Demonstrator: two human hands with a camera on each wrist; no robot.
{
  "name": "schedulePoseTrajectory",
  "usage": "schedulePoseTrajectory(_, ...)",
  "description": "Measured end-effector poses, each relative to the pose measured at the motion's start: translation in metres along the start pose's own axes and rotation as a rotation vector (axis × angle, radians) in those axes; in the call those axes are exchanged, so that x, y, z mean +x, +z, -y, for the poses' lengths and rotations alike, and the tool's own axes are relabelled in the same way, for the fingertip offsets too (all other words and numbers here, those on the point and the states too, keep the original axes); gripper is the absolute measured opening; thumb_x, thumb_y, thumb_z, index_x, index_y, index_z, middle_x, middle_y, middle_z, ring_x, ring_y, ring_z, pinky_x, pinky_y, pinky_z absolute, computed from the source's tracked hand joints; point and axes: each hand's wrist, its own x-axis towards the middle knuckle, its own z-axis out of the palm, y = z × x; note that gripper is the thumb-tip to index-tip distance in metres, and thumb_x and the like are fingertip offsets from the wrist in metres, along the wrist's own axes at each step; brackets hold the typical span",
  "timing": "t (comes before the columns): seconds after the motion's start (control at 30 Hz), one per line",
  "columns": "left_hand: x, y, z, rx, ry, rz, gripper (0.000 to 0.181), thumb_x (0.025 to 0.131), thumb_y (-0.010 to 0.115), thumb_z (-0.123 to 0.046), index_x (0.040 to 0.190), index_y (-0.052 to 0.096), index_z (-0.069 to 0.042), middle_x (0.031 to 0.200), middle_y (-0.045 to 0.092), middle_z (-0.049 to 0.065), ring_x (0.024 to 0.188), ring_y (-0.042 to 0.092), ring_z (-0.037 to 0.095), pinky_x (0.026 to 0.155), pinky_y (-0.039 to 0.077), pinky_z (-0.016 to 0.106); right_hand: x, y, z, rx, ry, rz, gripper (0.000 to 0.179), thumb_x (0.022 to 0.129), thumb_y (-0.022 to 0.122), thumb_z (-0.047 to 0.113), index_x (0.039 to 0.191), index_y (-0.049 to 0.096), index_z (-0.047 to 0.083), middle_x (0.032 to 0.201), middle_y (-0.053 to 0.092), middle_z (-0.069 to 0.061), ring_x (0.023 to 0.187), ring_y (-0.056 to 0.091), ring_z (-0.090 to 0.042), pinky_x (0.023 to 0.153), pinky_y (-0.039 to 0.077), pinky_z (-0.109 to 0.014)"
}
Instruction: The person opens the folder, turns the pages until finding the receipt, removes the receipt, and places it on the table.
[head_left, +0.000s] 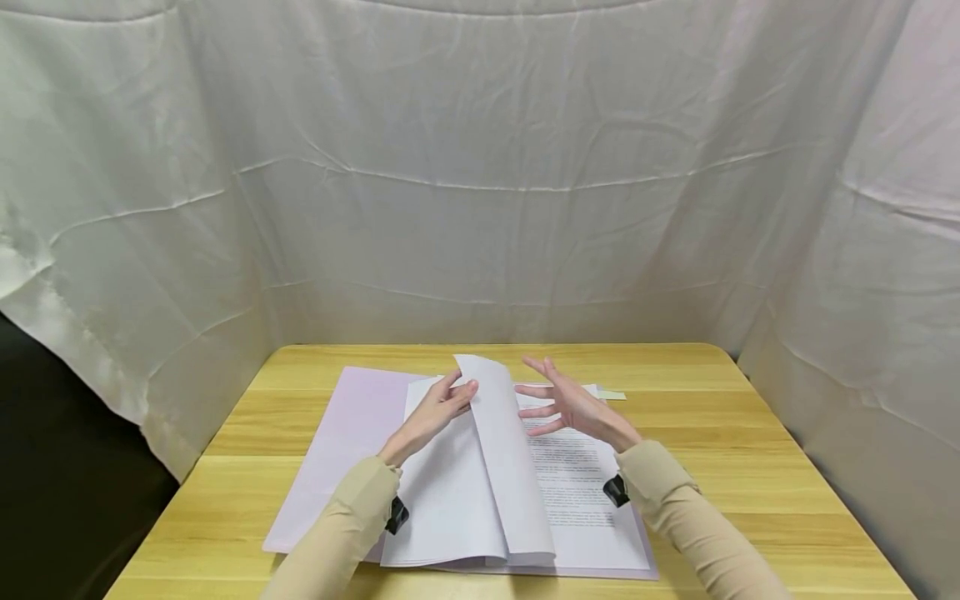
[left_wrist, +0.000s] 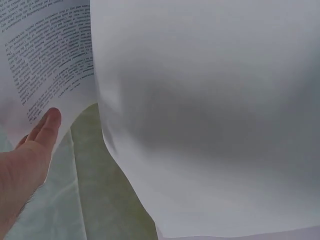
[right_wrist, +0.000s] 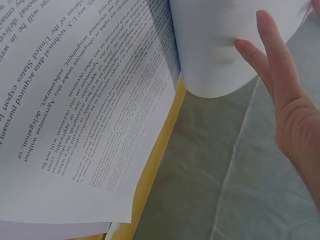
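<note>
An open lavender folder (head_left: 352, 417) holds a stack of white sheets, and one turned sheet (head_left: 510, 475) stands curled up along the middle. My left hand (head_left: 435, 412) is at this sheet's upper left edge. In the left wrist view its extended fingers (left_wrist: 48, 127) lie against a printed side of paper. My right hand (head_left: 573, 408) is on the other side, its fingers spread and fairly straight. In the right wrist view its fingertips (right_wrist: 245, 46) reach the blank side of the curled sheet. Below lies a printed page (head_left: 577, 475) on the folder's right half.
The folder lies near the front of a wooden table (head_left: 750, 467). A pale tab (head_left: 612, 396) sticks out at the printed page's upper right. Grey cloth (head_left: 510, 208) hangs behind the table and at both sides. A black area (head_left: 60, 467) shows at the lower left.
</note>
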Motion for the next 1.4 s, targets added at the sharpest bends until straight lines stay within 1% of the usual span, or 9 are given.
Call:
schedulePoseTrajectory(0.27,-0.001,0.0,-0.001,0.032,-0.005,0.002,0.069,0.106,0.053,-0.025,0.158,0.018,0.003,0.143,0.054,0.031,0.136,0.053,0.041,0.115,0.044,0.052,-0.001,0.003,-0.001,-0.001,0.014,-0.012,0.067,0.106,0.011,0.059,0.164,-0.001,0.026,0.165,0.019,-0.027,0.139,0.043,-0.055,0.101,0.052,-0.061)
schedulePoseTrajectory(0.43,-0.002,0.001,-0.003,0.034,-0.009,0.02,0.068,0.102,0.06,-0.022,0.157,0.026,-0.003,0.135,0.061,0.03,0.117,0.068,0.033,0.103,0.055,0.047,0.0,0.005,-0.002,0.001,0.013,0.014,0.066,0.106,0.01,0.057,0.164,0.0,0.027,0.166,0.018,-0.026,0.141,0.04,-0.055,0.102,0.051,-0.06)
schedulePoseTrajectory(0.57,-0.003,0.002,-0.003,0.051,-0.048,-0.021,0.074,0.097,0.067,-0.018,0.157,0.027,-0.003,0.128,0.065,0.028,0.101,0.072,0.021,0.093,0.06,0.04,-0.001,0.006,-0.004,-0.007,0.007,0.04,0.067,0.106,0.013,0.058,0.164,0.0,0.025,0.166,0.018,-0.026,0.142,0.037,-0.055,0.105,0.048,-0.062)
schedulePoseTrajectory(0.67,-0.004,0.002,-0.003,0.033,-0.081,-0.055,0.079,0.093,0.069,-0.011,0.157,0.025,-0.002,0.126,0.066,0.028,0.096,0.073,0.021,0.089,0.062,0.039,-0.002,0.006,-0.006,-0.009,0.0,0.06,0.069,0.106,0.012,0.058,0.164,-0.002,0.023,0.167,0.016,-0.026,0.144,0.033,-0.055,0.108,0.043,-0.065)
schedulePoseTrajectory(0.77,-0.005,0.001,-0.002,0.011,-0.085,-0.089,0.08,0.09,0.069,-0.002,0.156,0.025,0.001,0.125,0.066,0.031,0.094,0.074,0.026,0.084,0.063,0.04,-0.003,0.006,-0.009,-0.015,-0.007,0.07,0.068,0.107,0.012,0.056,0.164,-0.002,0.021,0.167,0.016,-0.025,0.146,0.031,-0.054,0.11,0.041,-0.066)
schedulePoseTrajectory(0.93,-0.005,-0.001,0.001,-0.012,-0.1,-0.145,0.081,0.085,0.071,0.005,0.154,0.028,0.003,0.126,0.064,0.034,0.094,0.074,0.031,0.081,0.064,0.041,-0.007,0.006,-0.012,-0.045,-0.019,0.058,0.063,0.109,0.013,0.051,0.164,0.005,0.022,0.167,0.02,-0.023,0.148,0.031,-0.05,0.11,0.046,-0.059)
schedulePoseTrajectory(1.03,-0.006,-0.003,0.003,-0.014,-0.131,-0.175,0.084,0.083,0.074,0.005,0.154,0.029,0.003,0.128,0.063,0.033,0.096,0.073,0.029,0.085,0.063,0.041,-0.009,0.005,-0.015,-0.059,-0.027,0.042,0.062,0.11,0.014,0.05,0.164,0.008,0.021,0.166,0.021,-0.024,0.148,0.031,-0.05,0.11,0.048,-0.056)
schedulePoseTrajectory(1.17,-0.007,-0.006,0.006,-0.019,-0.157,-0.201,0.085,0.081,0.077,0.004,0.153,0.032,0.002,0.128,0.063,0.032,0.097,0.072,0.028,0.087,0.062,0.042,-0.013,0.001,-0.019,-0.103,-0.039,0.019,0.061,0.111,0.017,0.046,0.163,0.014,0.015,0.163,0.025,-0.027,0.145,0.035,-0.052,0.11,0.046,-0.059)
schedulePoseTrajectory(1.4,-0.009,-0.017,0.013,0.054,-0.163,-0.238,0.087,0.079,0.081,-0.002,0.151,0.032,0.005,0.134,0.057,0.035,0.109,0.068,0.038,0.09,0.06,0.046,-0.021,-0.009,-0.029,-0.233,-0.049,-0.031,0.056,0.112,0.027,0.035,0.158,0.027,0.005,0.154,0.04,-0.034,0.135,0.048,-0.053,0.109,0.048,-0.059)
